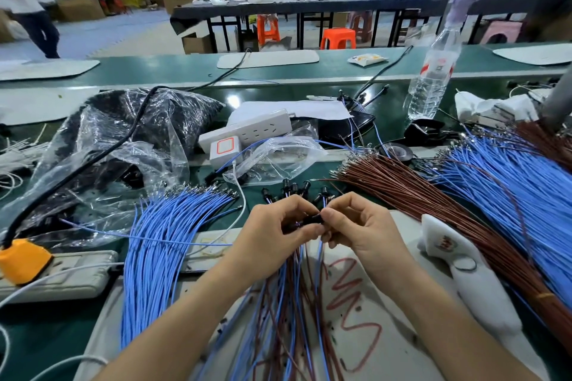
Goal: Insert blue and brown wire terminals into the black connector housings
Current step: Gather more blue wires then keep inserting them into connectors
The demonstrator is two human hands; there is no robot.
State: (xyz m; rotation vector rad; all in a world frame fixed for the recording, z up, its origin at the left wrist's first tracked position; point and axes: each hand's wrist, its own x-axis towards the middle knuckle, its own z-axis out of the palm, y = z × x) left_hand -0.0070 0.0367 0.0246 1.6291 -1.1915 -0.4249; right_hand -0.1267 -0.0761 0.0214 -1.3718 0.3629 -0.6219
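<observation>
One wide-angle camera on the person's head faces forward and down, close above the left hand point(272, 227) and right hand point(366, 226) at the green bench point(46, 337). Its upper part reaches the hall behind.
</observation>
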